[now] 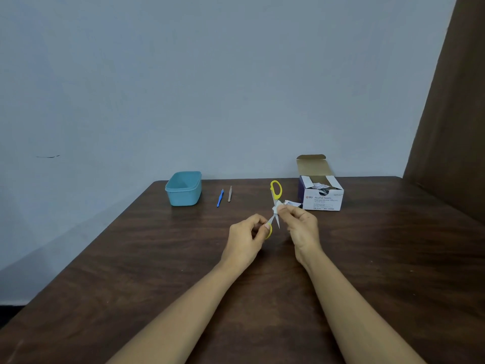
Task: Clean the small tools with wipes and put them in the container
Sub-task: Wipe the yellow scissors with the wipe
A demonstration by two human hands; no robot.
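Observation:
Yellow-handled scissors (pixel 275 190) are held open above the middle of the table. My left hand (pixel 246 239) grips the lower yellow handle loop. Pinched in my right hand (pixel 301 224) is a small white wipe (pixel 277 207), which sits around the blades where they cross. One blade tip points down between my hands. A blue-handled tool (pixel 220 198) and a thin metal tool (pixel 230 193) lie side by side on the table further back. The light blue container (pixel 183 189) stands at the back left, and nothing shows inside it.
An open white box of alcohol swabs (pixel 321 195) stands at the back right, with a torn wrapper (pixel 294 204) beside it. The dark wooden table (pixel 236 285) ends at a pale wall behind. A brown panel (pixel 456 127) rises at the right.

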